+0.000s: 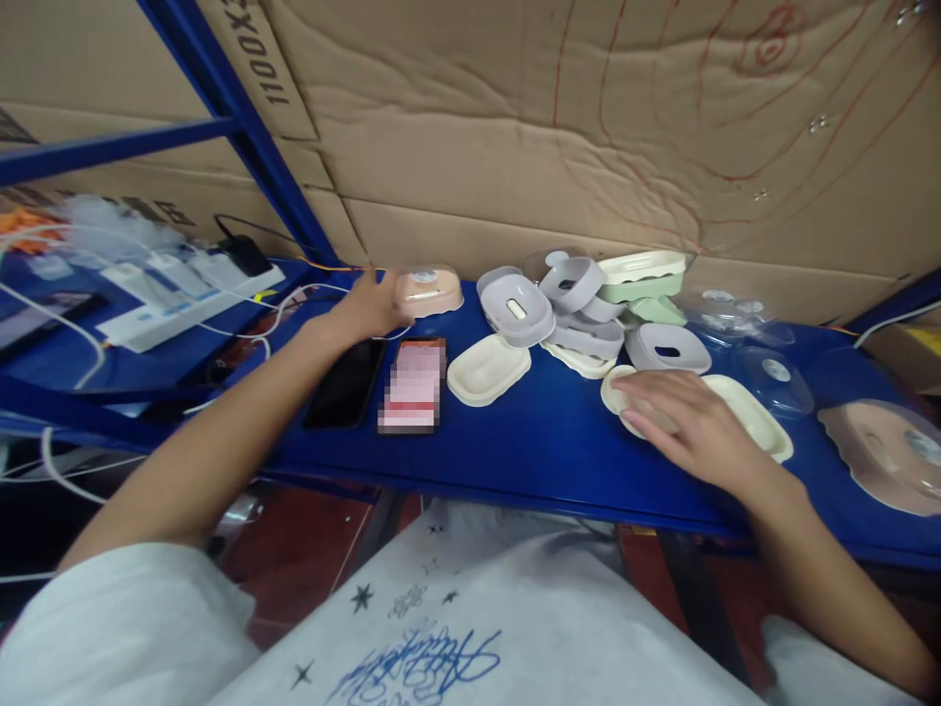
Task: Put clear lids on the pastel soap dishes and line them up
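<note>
"One white power strip (158, 319) at far left, cables trailing! Next?"

"A dark phone (345, 387), and above it the left hand (371, 306), reaching to the far side! Its fingers are at the left end of a peach box (441, 294), perhaps to steady it; blur hides whether they grip, so I can't tell."

"And nearer the front?"

"A lit phone (416, 387) beside the dark one, face up, presumably for easy viewing. To its right, an oval cream tray (489, 371) lies flat on the blue shelf (515, 451), well within reach."

"Now the middle, what a jumble!"

"Grey shells (519, 309) lean and overlap, heaped towards the far side, which leaves the near strip for the hands. Green pieces (647, 286) sit behind, right of the heap."

"And the right hand (683, 422)?"

"Palm down, near side! Thumb and fingers close around a pale piece (657, 418), just over a cream base (614, 392); that looks like a grasp from above, to keep it level. Whether it bears on the base, I can't tell."

"Finish the sweep!"

"Another cream tray (754, 417), hollow upward, then a clear lid (775, 382). At far right, a covered peach case (882, 456), apart from the heap, likely to keep it out of the way!"
</note>
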`<state>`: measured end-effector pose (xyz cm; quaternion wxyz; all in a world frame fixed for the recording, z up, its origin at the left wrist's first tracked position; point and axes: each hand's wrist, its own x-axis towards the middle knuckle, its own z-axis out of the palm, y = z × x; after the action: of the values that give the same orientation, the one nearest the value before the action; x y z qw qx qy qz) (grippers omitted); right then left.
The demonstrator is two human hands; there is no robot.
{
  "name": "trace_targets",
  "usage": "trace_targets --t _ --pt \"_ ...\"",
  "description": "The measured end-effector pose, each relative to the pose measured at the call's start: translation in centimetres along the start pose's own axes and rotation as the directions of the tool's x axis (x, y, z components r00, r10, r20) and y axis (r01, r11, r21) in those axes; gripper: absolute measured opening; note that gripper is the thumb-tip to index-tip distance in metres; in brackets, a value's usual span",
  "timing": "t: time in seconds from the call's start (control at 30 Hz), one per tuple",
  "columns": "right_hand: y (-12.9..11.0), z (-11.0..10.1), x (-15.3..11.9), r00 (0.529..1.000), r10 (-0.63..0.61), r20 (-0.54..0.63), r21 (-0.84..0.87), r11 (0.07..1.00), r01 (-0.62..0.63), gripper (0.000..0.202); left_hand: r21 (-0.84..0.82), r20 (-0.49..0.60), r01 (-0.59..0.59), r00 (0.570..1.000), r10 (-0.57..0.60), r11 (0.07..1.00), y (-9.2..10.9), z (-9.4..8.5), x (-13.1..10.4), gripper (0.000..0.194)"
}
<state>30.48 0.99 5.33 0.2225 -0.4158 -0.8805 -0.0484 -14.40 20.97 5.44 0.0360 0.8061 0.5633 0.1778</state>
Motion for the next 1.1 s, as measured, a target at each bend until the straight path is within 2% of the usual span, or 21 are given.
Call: trace_targets --t 0.03,0.1,0.17,0.23,0.3,0.37,0.47,0.57,0.73,0.87,0.93,1.0,1.1 --pt "0.7 -0.7 -0.6 0.999 0.046 0.017 -0.013 0.999 -0.046 0.036 0.034 -0.033 -0.014 0.999 0.015 0.999 1.2 -0.2 -1.0 0.067" --pt "2.0 -1.8 -1.9 0.990 0.138 0.039 -0.047 0.990 -0.136 0.035 0.163 -0.100 -0.117 0.986 0.134 0.980 4.3 -0.6 -3.3 0.048" --pt "3.1 -2.3 -3.3 0.975 0.209 0.078 -0.072 0.976 -0.203 0.037 0.187 -0.021 -0.282 0.957 0.291 0.941 7.8 -0.5 -5.8 0.036" --pt "3.6 -2.2 -4.5 0.961 0.232 0.151 -0.048 0.973 -0.227 0.047 0.192 0.069 -0.407 0.913 0.401 0.893 10.8 0.1 -8.3 0.040" --pt "3.5 -1.7 -5.2 0.954 0.220 0.205 0.006 0.974 -0.226 0.054 0.164 0.157 -0.486 0.872 0.463 0.859 13.2 1.1 -10.5 0.042" --pt "3.1 -1.1 -5.4 0.957 0.211 0.197 0.037 0.974 -0.222 0.053 0.108 0.190 -0.514 0.851 0.490 0.851 14.6 2.2 -12.3 0.042" --pt "1.9 -0.7 -4.8 0.967 0.204 0.152 0.039 0.976 -0.212 0.044 -0.010 0.107 -0.508 0.856 0.506 0.861 15.3 3.6 -14.6 0.034" --pt "0.3 -0.7 -3.6 0.978 0.166 0.126 0.032 0.985 -0.171 0.044 -0.158 -0.016 -0.465 0.883 0.468 0.871 14.9 4.7 -16.0 0.020" --pt "-3.6 0.7 -1.2 0.970 -0.029 0.242 0.116 0.993 0.001 0.045 -0.274 -0.204 -0.386 0.919 0.339 0.881 14.0 6.2 -16.2 0.030" --pt "-5.1 1.6 0.7 0.969 -0.036 0.244 0.142 0.990 0.001 0.051 -0.366 -0.310 -0.312 0.929 0.201 0.877 13.9 6.0 -16.2 0.029" --pt "-4.2 1.2 1.0 0.973 0.002 0.230 0.136 0.990 -0.034 0.052 -0.404 -0.331 -0.302 0.928 0.170 0.863 13.9 5.6 -16.4 0.026" --pt "-2.0 0.5 0.7 0.984 0.068 0.166 0.078 0.994 -0.082 0.050 -0.413 -0.344 -0.328 0.920 0.188 0.850 13.9 5.6 -16.7 0.026" --pt "2.8 -0.3 -0.8 0.976 0.219 0.012 -0.166 0.963 -0.214 0.047 -0.366 -0.356 -0.382 0.900 0.251 0.849 13.9 6.0 -16.8 0.028"
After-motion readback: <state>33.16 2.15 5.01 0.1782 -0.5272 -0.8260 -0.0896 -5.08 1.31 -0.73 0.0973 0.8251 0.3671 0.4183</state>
